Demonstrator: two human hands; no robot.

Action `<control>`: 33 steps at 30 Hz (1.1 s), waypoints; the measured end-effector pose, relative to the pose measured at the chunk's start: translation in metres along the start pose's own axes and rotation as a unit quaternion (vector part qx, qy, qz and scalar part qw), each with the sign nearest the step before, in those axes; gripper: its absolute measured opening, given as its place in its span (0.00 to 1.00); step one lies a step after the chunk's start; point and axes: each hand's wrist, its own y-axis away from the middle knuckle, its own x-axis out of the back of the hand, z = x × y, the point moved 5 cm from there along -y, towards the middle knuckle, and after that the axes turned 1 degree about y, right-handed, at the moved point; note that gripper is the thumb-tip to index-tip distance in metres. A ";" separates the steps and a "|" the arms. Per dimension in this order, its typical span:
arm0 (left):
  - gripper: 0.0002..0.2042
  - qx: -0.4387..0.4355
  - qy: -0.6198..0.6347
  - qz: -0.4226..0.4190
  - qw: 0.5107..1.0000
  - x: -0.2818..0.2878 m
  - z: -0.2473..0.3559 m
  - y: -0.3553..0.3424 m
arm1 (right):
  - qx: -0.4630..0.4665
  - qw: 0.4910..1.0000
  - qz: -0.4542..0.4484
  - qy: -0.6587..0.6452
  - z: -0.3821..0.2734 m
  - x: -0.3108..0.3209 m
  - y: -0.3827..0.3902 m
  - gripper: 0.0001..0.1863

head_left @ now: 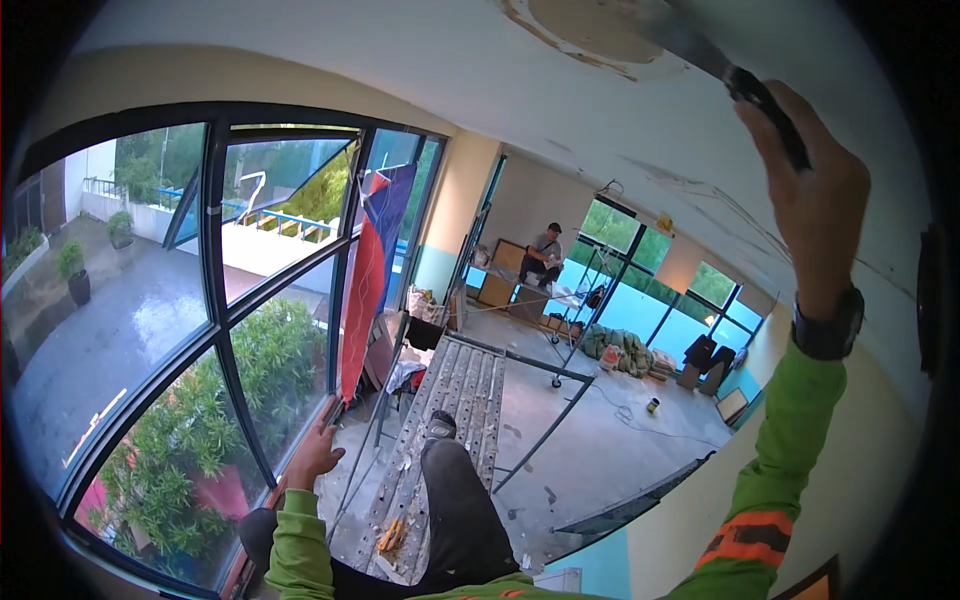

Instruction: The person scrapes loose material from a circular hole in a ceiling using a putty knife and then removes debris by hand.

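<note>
Raised to the white ceiling [440, 40], my right hand [825, 190] is closed round the black handle of a putty knife [705, 50]. Its wide metal blade lies against or very near a round beige patch [590, 25] with brownish edges; the blade tip is blurred. My left hand [314, 458] is low on the left beside the window frame, its fingers stretched out over the reddish sill [262, 515], holding nothing that I can see. Under me, a perforated metal scaffold plank [465, 385] carries one of my shoes and an orange-yellow tool [392, 537].
Large dark-framed windows [215, 240] line the left, one pane tilted outward. A red and blue cloth [372, 285] hangs beside them. Scaffold rails [545, 430] edge the plank above the floor. Far off, a person [545, 256] sits near several piled sacks [615, 350].
</note>
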 end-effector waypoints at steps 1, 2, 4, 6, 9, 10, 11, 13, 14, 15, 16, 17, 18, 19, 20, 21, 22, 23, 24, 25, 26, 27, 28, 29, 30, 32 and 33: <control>0.30 0.000 0.001 -0.001 1.000 0.001 0.000 0.001 | -0.041 0.998 -0.022 0.035 0.001 0.004 0.006 0.14; 0.29 0.041 0.035 0.005 0.999 0.006 0.002 0.001 | -0.039 0.998 -0.025 0.038 0.000 0.007 0.016 0.14; 0.28 0.073 0.076 0.012 0.994 0.003 -0.002 -0.002 | -0.039 0.999 0.018 0.028 0.007 0.024 0.033 0.15; 0.28 0.033 0.077 0.026 0.996 0.010 -0.007 -0.004 | -0.083 0.996 0.013 0.036 0.014 0.033 0.034 0.15; 0.29 0.056 0.059 0.008 0.997 0.011 -0.007 -0.002 | -0.033 0.997 -0.015 0.071 0.006 0.036 0.022 0.15; 0.29 0.083 0.066 -0.002 0.994 0.008 -0.007 -0.004 | -0.028 0.996 -0.017 0.081 0.005 0.037 0.019 0.15; 0.29 0.080 0.068 -0.007 0.994 0.006 -0.002 -0.007 | -0.022 0.995 -0.017 0.091 0.002 0.038 0.016 0.14; 0.29 0.056 0.082 -0.011 0.995 0.002 0.008 -0.013 | -0.008 0.996 -0.016 0.087 -0.003 0.040 0.017 0.14; 0.29 0.055 0.089 -0.008 0.994 -0.006 0.002 -0.016 | 0.010 0.997 -0.004 0.076 -0.008 0.042 0.013 0.14; 0.30 0.025 0.075 -0.005 0.997 -0.010 -0.006 -0.019 | 0.009 0.997 -0.004 0.076 -0.012 0.039 0.009 0.14; 0.30 -0.005 0.060 -0.001 0.998 -0.014 -0.013 -0.019 | 0.013 0.996 -0.027 0.084 -0.018 0.030 0.001 0.14; 0.30 -0.007 0.061 -0.002 0.998 -0.015 -0.013 -0.019 | 0.020 0.994 -0.050 0.095 -0.024 0.023 -0.003 0.14; 0.29 0.003 0.037 -0.016 0.999 -0.017 -0.014 -0.020 | 0.021 0.994 -0.051 0.096 -0.024 0.026 -0.002 0.14; 0.29 0.008 0.026 -0.022 0.999 -0.018 -0.014 -0.021 | 0.013 0.993 -0.036 0.111 -0.023 0.035 0.001 0.14; 0.29 0.011 0.015 -0.033 0.999 -0.019 -0.012 -0.021 | 0.008 0.991 -0.024 0.129 -0.024 0.039 0.003 0.14; 0.30 0.017 0.020 -0.032 0.999 -0.014 -0.002 -0.023 | 0.014 0.990 -0.026 0.135 -0.029 0.037 0.001 0.14; 0.30 0.024 0.025 -0.031 0.999 -0.010 0.007 -0.025 | 0.002 0.989 -0.029 0.144 -0.034 0.033 0.001 0.14; 0.30 0.020 0.038 -0.025 0.999 -0.004 0.009 -0.024 | -0.016 0.988 -0.031 0.149 -0.035 0.032 0.001 0.14; 0.30 0.017 0.037 -0.026 0.999 -0.004 0.009 -0.023 | -0.017 0.988 -0.032 0.152 -0.035 0.035 0.002 0.14; 0.30 0.022 0.038 -0.025 0.999 -0.005 0.008 -0.022 | -0.012 0.986 -0.031 0.162 -0.035 0.039 0.004 0.14; 0.29 0.028 0.041 -0.024 0.998 -0.009 0.006 -0.020 | -0.006 0.985 -0.031 0.170 -0.036 0.043 0.004 0.14; 0.29 0.025 0.043 -0.026 0.998 -0.013 0.002 -0.020 | -0.004 0.984 -0.032 0.173 -0.033 0.045 0.005 0.14; 0.29 0.028 0.049 -0.014 0.998 -0.017 -0.005 -0.023 | 0.017 0.985 -0.019 0.173 -0.031 0.048 0.007 0.15; 0.29 0.030 0.051 -0.005 0.998 -0.017 -0.005 -0.024 | 0.034 0.984 -0.008 0.175 -0.029 0.052 0.010 0.15; 0.29 0.026 0.050 -0.010 0.998 -0.020 -0.004 -0.024 | 0.033 0.983 -0.012 0.179 -0.027 0.053 0.010 0.15; 0.30 0.040 0.068 -0.034 0.996 -0.024 -0.003 -0.025 | 0.063 0.982 -0.034 0.176 -0.027 0.053 0.008 0.15; 0.30 0.037 0.068 -0.037 0.996 -0.026 -0.003 -0.027 | 0.063 0.981 -0.037 0.179 -0.027 0.055 0.008 0.15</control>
